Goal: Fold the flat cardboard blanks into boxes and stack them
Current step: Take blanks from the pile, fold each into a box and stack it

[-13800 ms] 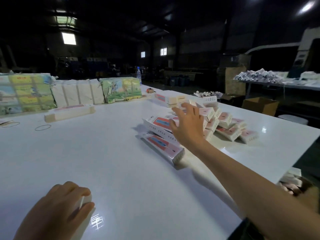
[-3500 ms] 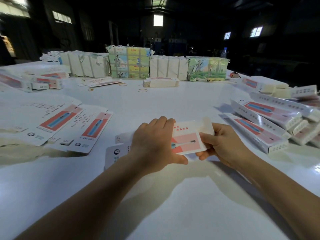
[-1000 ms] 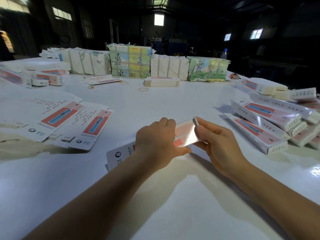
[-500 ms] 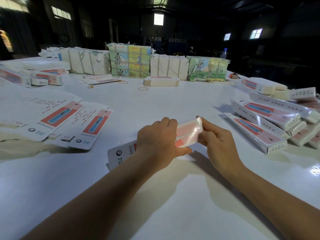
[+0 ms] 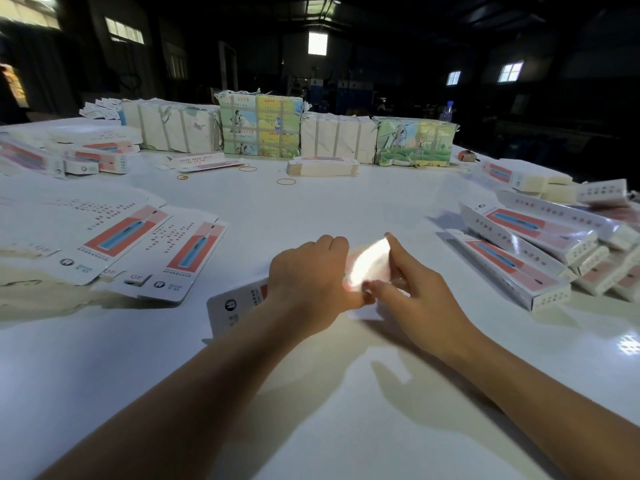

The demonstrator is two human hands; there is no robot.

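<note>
**Closing the end of one box**

We have a half-formed box (image 5: 242, 303) low over the worktop (image 5: 311, 209), in the middle. Our left hand (image 5: 308, 285) curls round its body; our right hand (image 5: 412, 289) pinches the glare-washed end flap (image 5: 370, 261). We judge this the tuck step; next we need the flap pressed home, then a carry to the finished boxes (image 5: 519, 258) on our right. Flat blanks (image 5: 145, 237) wait on our left

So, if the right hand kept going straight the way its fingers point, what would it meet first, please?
Probably the left hand: the right hand points leftward across the cardboard blank both hold.
</note>
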